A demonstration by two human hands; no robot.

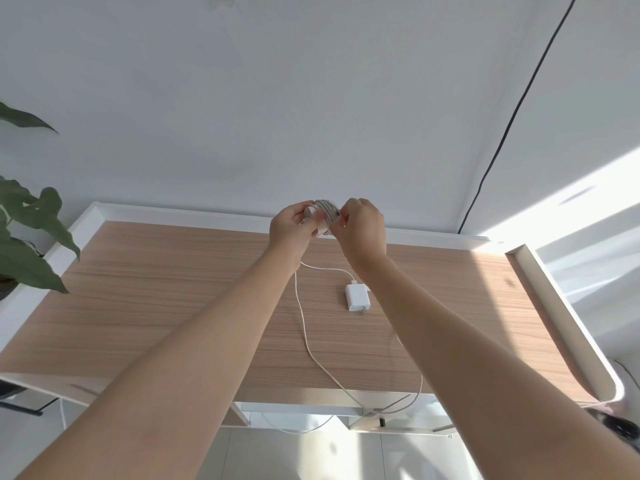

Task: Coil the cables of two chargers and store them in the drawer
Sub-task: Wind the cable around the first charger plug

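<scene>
1. Wooden desk [173, 306]: bore the second white charger [356, 297], its cable [304, 337] trailing over the front edge.
2. Left hand [291, 226]: gripped the first charger [320, 220], raised above the desk's far edge.
3. Right hand [363, 226]: pinched its wound cable [327, 207].

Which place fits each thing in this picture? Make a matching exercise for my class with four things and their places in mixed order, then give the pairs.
Things:
1. wrapped charger
2. second charger
3. plant
4. black cable

Places:
A. runs down the wall at the right
B. held between the left hand and the right hand
C. at the left edge of the view
D. lies flat on the desk, cable uncoiled

Pairs: 1-B, 2-D, 3-C, 4-A
</scene>
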